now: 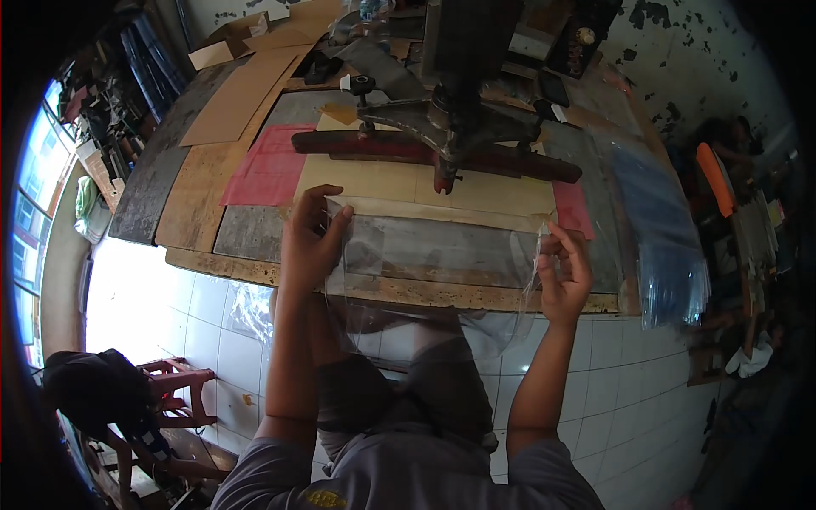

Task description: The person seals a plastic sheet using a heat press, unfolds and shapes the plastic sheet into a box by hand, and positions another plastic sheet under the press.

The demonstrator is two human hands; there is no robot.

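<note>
A clear plastic sheet [442,280] stretches between my two hands across the front edge of the table, its lower part hanging over my lap. My left hand [313,242] grips the sheet's left edge near the top corner, thumb and fingers curled. On the other side, my right hand [565,276] pinches the right edge between thumb and fingers. Just beyond the sheet lies a pale yellow board [382,178] with pink sheets [263,166] at its ends. Over the board stands a press with a long dark red bar [374,146].
Stacked clear bluish plastic sheets [659,221] hang over the table's right edge. Cardboard pieces [246,98] lie at the back left. A red stool [183,391] and another person [102,399] are at lower left. An orange object [716,178] is at right.
</note>
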